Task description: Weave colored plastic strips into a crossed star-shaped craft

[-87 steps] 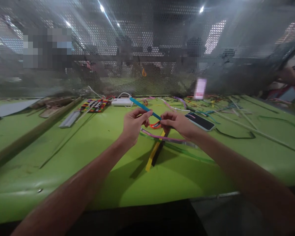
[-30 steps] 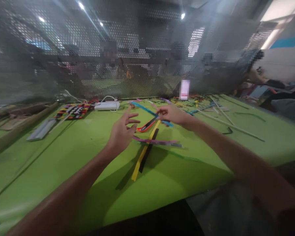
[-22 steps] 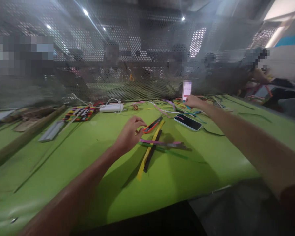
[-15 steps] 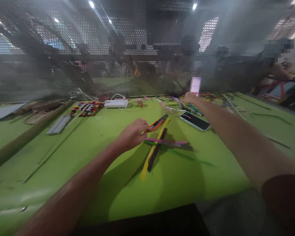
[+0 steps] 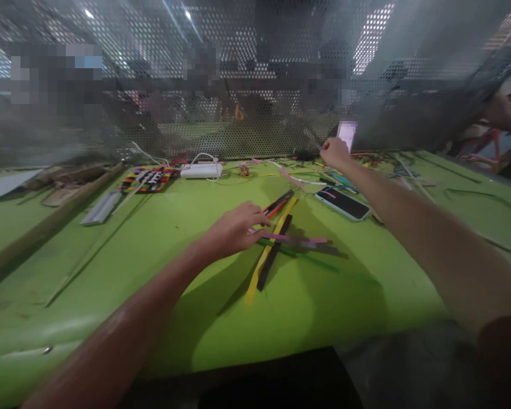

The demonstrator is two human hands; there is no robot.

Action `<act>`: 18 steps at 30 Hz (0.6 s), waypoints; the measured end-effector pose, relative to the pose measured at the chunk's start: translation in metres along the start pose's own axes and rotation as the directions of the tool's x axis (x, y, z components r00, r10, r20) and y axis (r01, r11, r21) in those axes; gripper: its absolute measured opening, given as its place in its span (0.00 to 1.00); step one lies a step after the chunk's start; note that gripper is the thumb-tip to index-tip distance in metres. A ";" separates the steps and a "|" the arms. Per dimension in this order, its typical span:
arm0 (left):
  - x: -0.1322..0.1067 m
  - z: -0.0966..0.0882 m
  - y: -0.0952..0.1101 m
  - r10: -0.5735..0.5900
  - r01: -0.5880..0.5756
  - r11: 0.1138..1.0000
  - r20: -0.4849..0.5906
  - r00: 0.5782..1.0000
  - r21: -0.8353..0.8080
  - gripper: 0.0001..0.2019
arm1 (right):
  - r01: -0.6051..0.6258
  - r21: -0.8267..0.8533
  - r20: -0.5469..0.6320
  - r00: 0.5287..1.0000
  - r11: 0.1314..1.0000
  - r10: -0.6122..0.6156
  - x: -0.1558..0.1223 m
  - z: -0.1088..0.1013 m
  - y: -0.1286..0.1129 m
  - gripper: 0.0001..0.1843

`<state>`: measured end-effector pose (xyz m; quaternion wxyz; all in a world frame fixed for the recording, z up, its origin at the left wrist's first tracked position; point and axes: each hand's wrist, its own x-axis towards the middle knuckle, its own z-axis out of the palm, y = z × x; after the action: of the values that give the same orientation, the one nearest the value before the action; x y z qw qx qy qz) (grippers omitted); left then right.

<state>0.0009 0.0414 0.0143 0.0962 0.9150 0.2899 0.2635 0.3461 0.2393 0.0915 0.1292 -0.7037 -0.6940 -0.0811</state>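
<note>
My left hand (image 5: 241,227), fingers closed, pinches the left ends of a small bundle of crossed strips. In it a pink strip (image 5: 315,240) and a green strip (image 5: 267,242) cross a yellow strip (image 5: 256,278) and a black strip (image 5: 269,267); shadows suggest they are lifted off the table. A slim orange-edged dark tool (image 5: 280,203) lies just beyond my left fingers; its kind is unclear. My right hand (image 5: 336,152) is raised at the back of the table, closed on a thin purple strip (image 5: 319,145), mostly blurred against the mesh.
A phone (image 5: 343,203) lies right of the bundle. A lit phone screen (image 5: 347,135) stands behind my right hand. Loose strips (image 5: 340,180), a white power strip (image 5: 201,170), a multicoloured woven piece (image 5: 147,179) and a long pole (image 5: 46,227) lie on the green table. Perforated mesh (image 5: 255,130) rises behind.
My right hand has lifted from the back of the table, taking up the purple strip that lay there. My left hand keeps hold of the bundle, nearly in place.
</note>
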 end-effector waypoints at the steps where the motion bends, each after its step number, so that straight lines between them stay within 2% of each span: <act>1: 0.000 0.001 0.002 0.004 -0.003 1.000 0.032 0.999 -0.018 0.08 | 0.021 0.047 -0.031 0.999 0.999 -0.019 -0.013 -0.007 -0.003 0.18; 2: 0.001 0.003 0.004 0.007 -0.005 0.999 0.063 0.998 -0.034 0.09 | 0.072 0.208 -0.081 0.995 0.975 -0.056 -0.029 -0.013 -0.005 0.14; 3: 0.002 0.005 0.005 0.008 -0.004 0.999 0.090 0.996 -0.046 0.09 | 0.150 0.395 -0.075 0.989 0.906 -0.130 -0.048 -0.017 -0.008 0.10; 5: 0.003 0.008 0.005 0.012 -0.006 0.998 0.117 0.993 -0.056 0.09 | 0.215 0.672 -0.055 0.969 0.709 -0.242 -0.092 -0.022 -0.015 0.06; 7: 0.004 0.010 0.004 0.014 -0.009 0.998 0.096 0.995 -0.055 0.08 | 0.248 0.841 -0.039 0.914 0.480 -0.404 -0.136 -0.022 -0.023 0.09; 8: 0.004 0.011 0.003 0.013 -0.009 0.998 0.072 0.997 -0.054 0.07 | 0.225 0.893 -0.027 0.891 0.390 -0.454 -0.154 -0.021 -0.028 0.10; 9: 0.004 0.012 0.003 0.013 -0.010 0.998 0.049 0.999 -0.056 0.07 | 0.198 0.921 -0.002 0.864 0.336 -0.504 -0.169 -0.020 -0.034 0.12; 11: 0.004 0.012 0.005 0.006 -0.005 0.997 0.011 1.000 -0.072 0.06 | 0.197 0.944 -0.016 0.828 0.265 -0.561 -0.188 -0.018 -0.044 0.14; 13: 0.005 0.013 0.010 -0.029 0.026 0.992 -0.024 0.999 -0.122 0.04 | 0.197 0.954 -0.028 0.810 0.227 -0.586 -0.195 -0.016 -0.052 0.15; 15: 0.008 0.012 0.019 -0.128 0.109 0.959 -0.055 0.990 -0.263 0.06 | 0.213 0.953 -0.044 0.800 0.214 -0.599 -0.194 -0.013 -0.054 0.18; 16: 0.010 0.011 0.024 -0.197 0.165 0.914 -0.048 0.979 -0.372 0.08 | 0.236 0.948 -0.062 0.795 0.214 -0.604 -0.193 -0.011 -0.053 0.18; 18: 0.014 0.008 0.035 -0.320 0.288 0.745 0.055 0.946 -0.602 0.13 | 0.321 0.919 -0.113 0.771 0.228 -0.627 -0.190 -0.004 -0.048 0.18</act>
<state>0.0318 0.0207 0.0256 0.4162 0.7697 0.3383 0.3462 0.2935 0.0569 0.0434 0.3562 -0.2709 -0.8132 0.3721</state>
